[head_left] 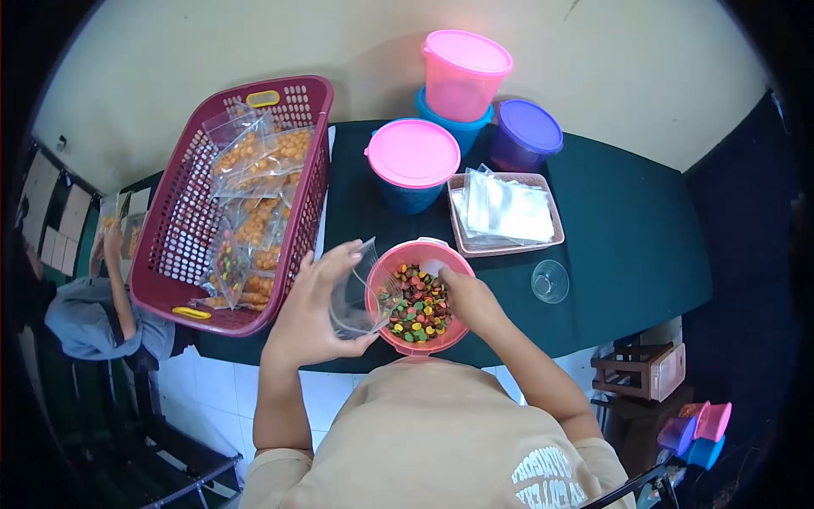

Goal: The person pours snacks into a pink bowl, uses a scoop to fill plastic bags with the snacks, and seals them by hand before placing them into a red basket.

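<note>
My left hand [309, 310] is closed on a clear plastic bag [353, 299], its mouth held open at the left rim of a pink tub [421, 249]. Colourful candy pieces [418, 310] in green, yellow, red and brown fill the tub's bottom. My right hand [473, 299] reaches in over the tub's right rim. Its fingers are closed at a small whitish scoop-like piece [433, 267], partly hidden by the hand. The bag overlaps the left part of the tub.
Left stands a maroon basket [318, 170] with several filled snack bags [259, 225]. Behind are lidded tubs [414, 154], a stacked pink tub [466, 76] and a purple tub [527, 136]. A tray [506, 252] holds clear bags; a glass bowl [549, 282] sits right. Another person [106, 314] works left.
</note>
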`<state>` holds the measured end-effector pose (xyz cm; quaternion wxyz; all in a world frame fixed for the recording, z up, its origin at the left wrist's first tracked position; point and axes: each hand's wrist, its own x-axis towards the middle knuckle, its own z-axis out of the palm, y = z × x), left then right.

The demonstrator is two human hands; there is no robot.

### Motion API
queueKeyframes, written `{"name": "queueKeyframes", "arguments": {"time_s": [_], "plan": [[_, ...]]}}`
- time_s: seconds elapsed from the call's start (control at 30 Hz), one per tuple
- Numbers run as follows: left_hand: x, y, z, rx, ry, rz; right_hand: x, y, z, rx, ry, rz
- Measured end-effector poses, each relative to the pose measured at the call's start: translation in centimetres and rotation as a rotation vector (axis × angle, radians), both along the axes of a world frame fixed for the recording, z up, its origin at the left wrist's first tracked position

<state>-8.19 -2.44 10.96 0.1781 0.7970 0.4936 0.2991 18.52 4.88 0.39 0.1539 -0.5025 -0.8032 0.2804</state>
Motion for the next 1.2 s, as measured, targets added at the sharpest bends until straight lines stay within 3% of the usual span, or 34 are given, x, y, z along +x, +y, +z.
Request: {"name": "queueKeyframes", "arguments": {"time_s": [0.03, 0.1, 0.2, 0.37, 0.5, 0.6, 0.67, 0.77, 0.8, 0.87, 0.9, 0.93, 1.1, 1.2], "plan": [[0.3, -0.4, -0.7, 0.0, 0.003, 0.016, -0.8, 0.6, -0.7, -0.073, -0.037, 0.021], [0.9, -1.1, -2.4, -0.328, -0.067, 0.177, -1.6, 1.1, -2.5, -0.146, -0.069, 0.054], [0.7, -2.2, -8.1, -0.374, -0.239, 0.306, -1.4, 1.4, -4.8, -0.257, 0.132, -0.027], [0.1, -2.5, -14.3, -0.481, -0.503, 0.487, -3.1, 1.0, -5.6, -0.345, 0.187, -0.01], [0.3, -1.5, -13.0, -0.552, -0.405, 0.472, -4.1, 0.8, -6.2, -0.389, 0.212, -0.029], [0.9, -0.3, -13.0, -0.55, -0.379, 0.448, -5.0, 1.6, -9.2, -0.461, 0.433, -0.212], [1.3, 0.9, -13.8, -0.397, -0.289, 0.423, -6.2, 2.4, -10.1, -0.674, 0.719, -0.33], [0.6, 2.6, -14.0, -0.426, -0.341, 0.402, -7.1, 2.9, -10.0, -0.67, 0.766, -0.297], [0.3, 3.1, -14.2, -0.434, -0.35, 0.38, -7.0, 2.7, -9.0, -0.665, 0.772, -0.306], [0.1, 3.8, -15.5, -0.417, -0.416, 0.334, -6.8, 0.8, -4.3, -0.349, 0.259, -0.036], [0.0, 4.0, -15.5, -0.397, -0.486, 0.298, -6.8, 0.2, -3.3, -0.189, 0.003, 0.098], [0.0, 4.1, -15.5, -0.38, -0.476, 0.268, -6.9, -0.3, -4.7, -0.187, -0.193, 0.163], [0.5, 4.3, -15.4, -0.412, -0.468, 0.267, -6.5, -0.5, -5.3, -0.311, 0.051, 0.134], [0.2, 4.6, -15.5, -0.392, -0.552, 0.208, -6.6, -0.1, -6.5, -0.493, 0.339, -0.03]]}}
